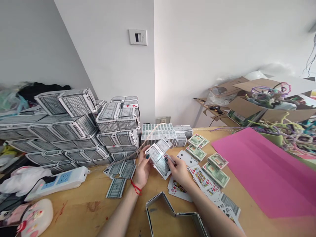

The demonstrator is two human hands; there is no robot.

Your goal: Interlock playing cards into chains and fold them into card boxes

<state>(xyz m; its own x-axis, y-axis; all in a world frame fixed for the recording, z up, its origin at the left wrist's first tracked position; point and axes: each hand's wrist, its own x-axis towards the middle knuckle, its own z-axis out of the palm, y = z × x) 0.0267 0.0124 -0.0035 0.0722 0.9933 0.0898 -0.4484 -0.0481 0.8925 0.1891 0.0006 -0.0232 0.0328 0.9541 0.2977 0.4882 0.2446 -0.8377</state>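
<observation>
Forearms [120, 210] are cropped below, right hand [179, 169] partly hiding cards [156, 152].

"What can be read?"
"A 2 with black spades on a playing card [187, 158], towards the table's [79, 200] back edge."
"Anything else?"
"Farther from that edge, a Q on another card [229, 212]."

White power strip [64, 179], pink sheet [259, 171]
</observation>
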